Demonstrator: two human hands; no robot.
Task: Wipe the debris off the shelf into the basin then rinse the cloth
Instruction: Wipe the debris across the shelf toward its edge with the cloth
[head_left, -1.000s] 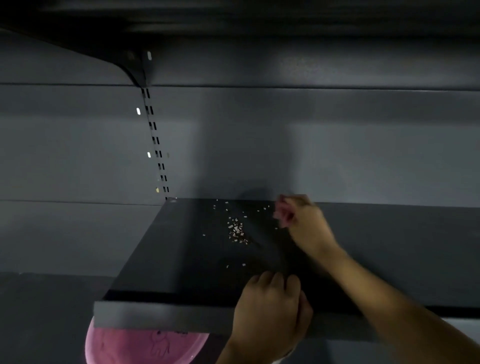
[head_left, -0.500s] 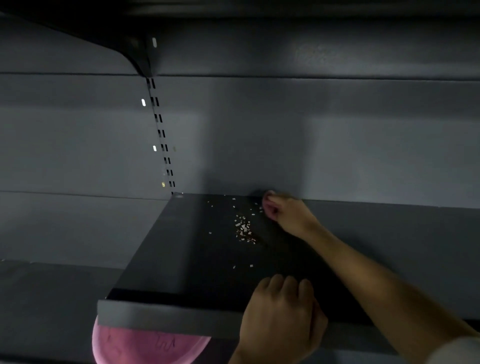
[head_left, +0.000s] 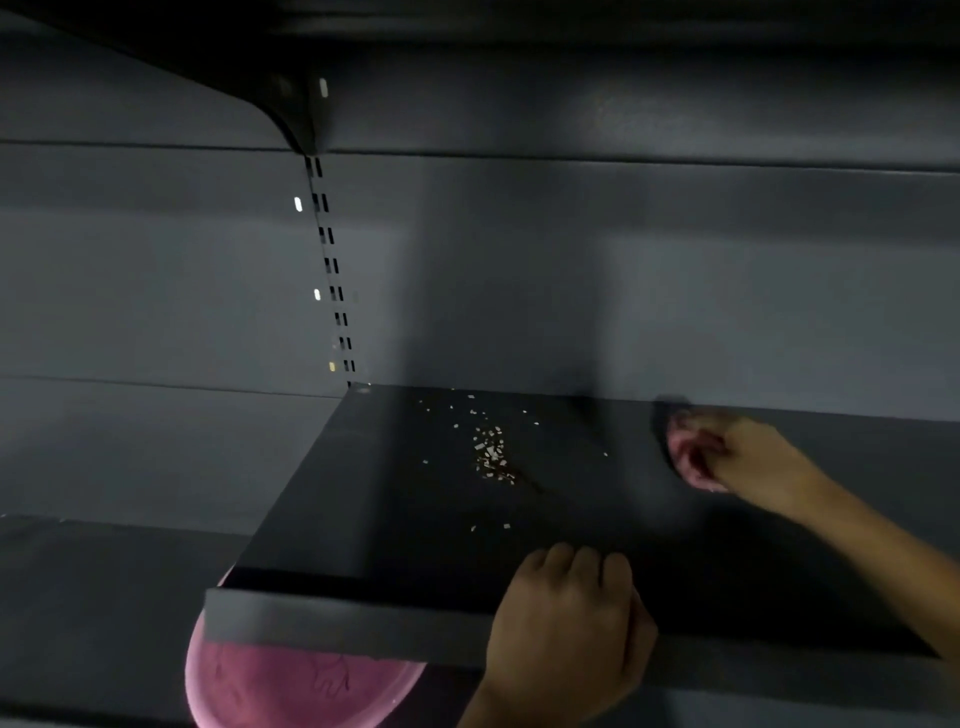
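Pink cloth (head_left: 691, 457) is gripped by right hand (head_left: 748, 457), far right on shelf (head_left: 363, 519); left hand (head_left: 566, 618) is clamped on near edge. Debris (head_left: 491, 452) sits mid-shelf w/ basin (head_left: 291, 680) below-left; crumbs could be swept past it.

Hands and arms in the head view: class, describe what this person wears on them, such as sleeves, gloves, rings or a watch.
Both are bare. The left hand shows no glove or ring; its wrist is cut off by the frame's bottom edge. The right hand is also ungloved, and its forearm runs uncovered to the right edge, with no sleeve, watch or band visible. The dim light hides finer detail.
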